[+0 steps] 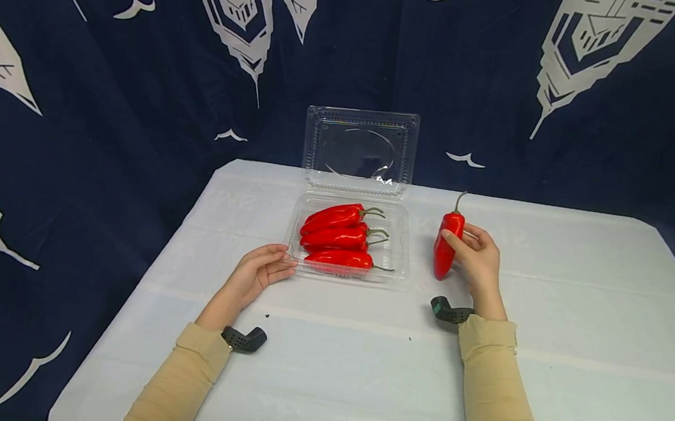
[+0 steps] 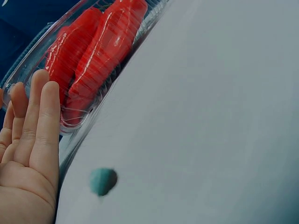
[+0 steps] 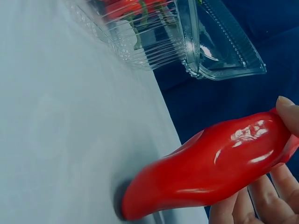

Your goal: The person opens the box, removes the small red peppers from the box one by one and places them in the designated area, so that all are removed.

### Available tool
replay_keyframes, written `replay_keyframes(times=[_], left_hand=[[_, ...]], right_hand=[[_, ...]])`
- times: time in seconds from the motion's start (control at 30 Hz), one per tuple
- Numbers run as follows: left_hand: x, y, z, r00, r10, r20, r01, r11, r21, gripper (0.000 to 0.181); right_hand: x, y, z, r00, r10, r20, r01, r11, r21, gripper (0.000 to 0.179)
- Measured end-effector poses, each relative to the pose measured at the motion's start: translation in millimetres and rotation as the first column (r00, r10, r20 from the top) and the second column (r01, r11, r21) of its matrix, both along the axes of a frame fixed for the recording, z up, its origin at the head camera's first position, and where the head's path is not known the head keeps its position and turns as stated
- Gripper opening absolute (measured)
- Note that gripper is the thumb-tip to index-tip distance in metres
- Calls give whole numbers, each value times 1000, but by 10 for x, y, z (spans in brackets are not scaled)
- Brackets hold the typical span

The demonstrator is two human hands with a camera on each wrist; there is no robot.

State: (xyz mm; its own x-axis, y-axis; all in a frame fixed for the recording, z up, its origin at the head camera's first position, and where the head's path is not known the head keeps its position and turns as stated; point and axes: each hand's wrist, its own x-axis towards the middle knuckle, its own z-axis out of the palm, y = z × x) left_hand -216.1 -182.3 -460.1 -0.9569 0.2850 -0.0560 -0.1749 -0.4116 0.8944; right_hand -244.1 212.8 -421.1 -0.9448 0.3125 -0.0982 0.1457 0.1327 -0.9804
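A curtained-off spot, home or studio unclear: navy cloth [image 1: 403, 72] printed with upside-down towers [image 1: 235, 8] hangs behind a white-covered bench [image 1: 343, 378].

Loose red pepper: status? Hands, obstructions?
Right hand grips red pepper, stem up, right of clear box. Left hand at box's near left corner. Lid raised at the back, not covering box.
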Motion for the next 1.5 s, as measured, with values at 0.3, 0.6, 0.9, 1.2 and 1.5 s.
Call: replay_keyframes(times=[0.3, 0.6, 0.9, 1.2, 1.5], left_hand=[[6, -2, -2, 1000, -2, 1, 2, 1000, 8, 21], [-3, -6, -11, 1000, -7, -5, 7, 1000, 6, 19], [-6, -10, -13, 1000, -15, -12, 15, 1000, 2, 19], [-7, -11, -25, 1000, -13, -10, 13, 1000, 14, 19], [-5, -2, -19, 1000, -8, -11, 8, 1000, 4, 18]], right_hand=[[-215, 136, -363, 996, -42, -79, 40, 999, -35, 78], [-129, 5, -257, 998, -36, -43, 35, 998, -43, 63], [-45, -75, -199, 1000, -11, 21, 11, 1000, 26, 58], [-53, -86, -249, 999, -48, -3, 48, 996, 72, 57], [-68, -92, -281, 999, -53, 9, 52, 995, 81, 57]])
